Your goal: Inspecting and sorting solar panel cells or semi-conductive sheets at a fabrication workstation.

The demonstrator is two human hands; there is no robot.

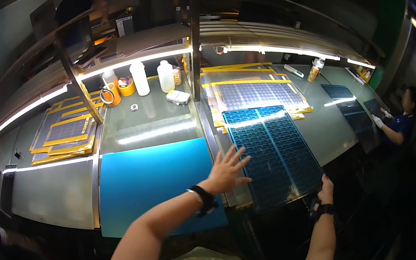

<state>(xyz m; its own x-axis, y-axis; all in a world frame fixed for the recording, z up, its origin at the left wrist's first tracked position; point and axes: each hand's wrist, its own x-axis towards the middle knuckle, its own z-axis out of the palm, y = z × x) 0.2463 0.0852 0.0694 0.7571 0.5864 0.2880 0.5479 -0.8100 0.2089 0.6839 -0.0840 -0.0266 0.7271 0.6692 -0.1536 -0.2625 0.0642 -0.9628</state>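
A dark blue panel with a fine grid pattern is tilted over the bench in front of me, its far end on or just above a taped stack of sheets. At its near right corner my right hand is closed on the edge. My left hand has its fingers spread beside the panel's left edge; whether a fingertip touches the panel I cannot tell. Under and left of that hand lies a plain bright blue sheet. Black bands are around both wrists.
Yellow-taped clear sheets lie beyond the panel. White bottles, an orange tape roll and a spray can stand farther back. A metal post rises mid-bench. At right, a gloved co-worker handles a dark panel.
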